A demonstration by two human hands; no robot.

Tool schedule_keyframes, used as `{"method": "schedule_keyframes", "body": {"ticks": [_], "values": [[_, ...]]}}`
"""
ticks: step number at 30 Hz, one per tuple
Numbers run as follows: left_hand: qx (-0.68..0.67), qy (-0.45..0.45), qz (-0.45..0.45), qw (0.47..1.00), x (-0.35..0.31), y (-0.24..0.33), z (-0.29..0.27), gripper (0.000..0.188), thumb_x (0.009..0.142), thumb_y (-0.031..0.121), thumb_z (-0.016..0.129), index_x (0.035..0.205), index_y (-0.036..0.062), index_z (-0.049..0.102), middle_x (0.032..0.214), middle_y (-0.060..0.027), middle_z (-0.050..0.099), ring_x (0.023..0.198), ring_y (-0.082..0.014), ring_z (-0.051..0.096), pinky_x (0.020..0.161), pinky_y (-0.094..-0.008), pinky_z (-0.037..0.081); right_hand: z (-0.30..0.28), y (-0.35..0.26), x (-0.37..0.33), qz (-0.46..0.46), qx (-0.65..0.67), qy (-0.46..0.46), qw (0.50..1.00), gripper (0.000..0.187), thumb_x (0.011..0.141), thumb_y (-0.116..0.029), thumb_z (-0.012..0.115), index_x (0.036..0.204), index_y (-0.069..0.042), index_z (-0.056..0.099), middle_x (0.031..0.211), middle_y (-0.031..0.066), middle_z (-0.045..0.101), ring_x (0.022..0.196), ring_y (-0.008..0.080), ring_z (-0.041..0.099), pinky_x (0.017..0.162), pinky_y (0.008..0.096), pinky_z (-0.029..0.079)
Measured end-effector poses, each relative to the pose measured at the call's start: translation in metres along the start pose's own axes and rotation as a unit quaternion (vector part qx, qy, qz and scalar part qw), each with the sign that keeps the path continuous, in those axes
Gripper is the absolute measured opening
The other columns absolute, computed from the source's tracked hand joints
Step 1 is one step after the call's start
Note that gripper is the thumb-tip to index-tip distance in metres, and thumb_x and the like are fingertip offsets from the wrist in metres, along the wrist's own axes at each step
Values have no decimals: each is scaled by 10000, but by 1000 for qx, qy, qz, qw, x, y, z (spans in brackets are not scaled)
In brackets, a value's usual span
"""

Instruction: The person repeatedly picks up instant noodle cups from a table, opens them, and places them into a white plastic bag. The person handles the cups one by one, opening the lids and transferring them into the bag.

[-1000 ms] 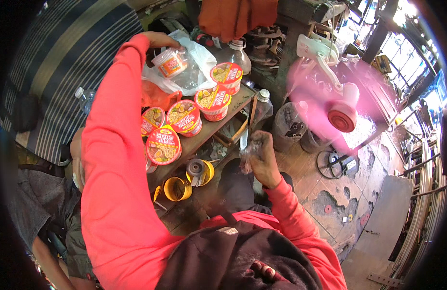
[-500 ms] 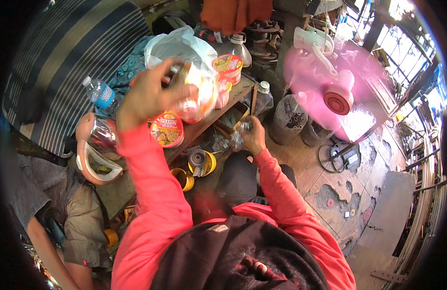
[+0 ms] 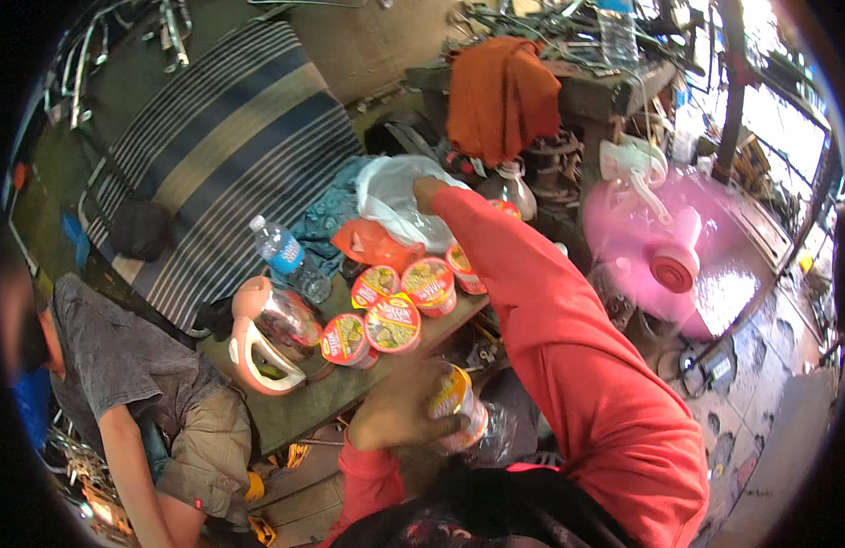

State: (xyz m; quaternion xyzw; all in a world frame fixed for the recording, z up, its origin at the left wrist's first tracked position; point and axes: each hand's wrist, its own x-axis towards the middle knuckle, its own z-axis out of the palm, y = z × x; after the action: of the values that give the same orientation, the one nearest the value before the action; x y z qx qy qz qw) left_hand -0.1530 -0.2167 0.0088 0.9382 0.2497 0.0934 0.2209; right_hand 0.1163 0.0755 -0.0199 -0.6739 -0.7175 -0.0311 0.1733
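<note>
My left hand, smeared by motion, grips an instant noodle cup with a yellow-orange side, low in front of my body. Crumpled clear plastic lies just beside that cup. My right arm stretches forward, and my right hand reaches to the white plastic bag at the back of the bench. Its fingers are hidden. Several red-and-yellow noodle cups stand together on the bench; another cup is partly covered by my right sleeve.
A pink-handled jug and a water bottle stand left of the cups. An orange-red bag lies behind them. Someone in grey sits at the left. A pink fan stands at the right.
My left hand has drawn back from above the bench towards my body with a noodle cup. My right hand has left the clear plastic and moved forward to the white bag. The view has shifted.
</note>
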Motion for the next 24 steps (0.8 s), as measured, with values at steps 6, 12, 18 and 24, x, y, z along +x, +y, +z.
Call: {"method": "schedule_keyframes", "body": {"ticks": [6, 12, 18, 24], "values": [[-55, -27, -91, 994, -15, -7, 12, 704, 665, 398, 789, 1194, -21, 588, 1080, -241, 639, 982, -388, 629, 845, -449, 496, 11, -1, 10, -108, -343, 116, 926, 213, 887, -154, 560, 1007, -131, 734, 1273, 95, 554, 1042, 302, 622, 819, 411, 504], [-46, -34, -103, 993, -24, -13, 14, 719, 674, 421, 789, 1213, -11, 591, 1081, -256, 640, 966, -409, 637, 845, -470, 498, 9, -6, 43, 93, 27, 0, 995, 322, 842, -193, 618, 1114, -37, 689, 1301, 205, 567, 1166, 405, 577, 915, 542, 481], [4, -30, -94, 995, -16, -23, 20, 724, 698, 539, 775, 1226, 84, 579, 1119, -178, 656, 999, -385, 643, 874, -450, 511, 23, 3, 57, 142, 189, 75, 969, 393, 716, -192, 654, 1039, 32, 668, 1133, 255, 654, 1095, 419, 618, 910, 461, 516], [-43, 58, -42, 997, -3, -26, 16, 733, 670, 417, 806, 1232, 21, 551, 1132, -236, 620, 1044, -392, 613, 886, -462, 491, -62, -8, -6, 25, 132, 103, 986, 492, 795, -213, 648, 1238, -5, 597, 1143, 274, 635, 1059, 368, 638, 936, 413, 488]]}}
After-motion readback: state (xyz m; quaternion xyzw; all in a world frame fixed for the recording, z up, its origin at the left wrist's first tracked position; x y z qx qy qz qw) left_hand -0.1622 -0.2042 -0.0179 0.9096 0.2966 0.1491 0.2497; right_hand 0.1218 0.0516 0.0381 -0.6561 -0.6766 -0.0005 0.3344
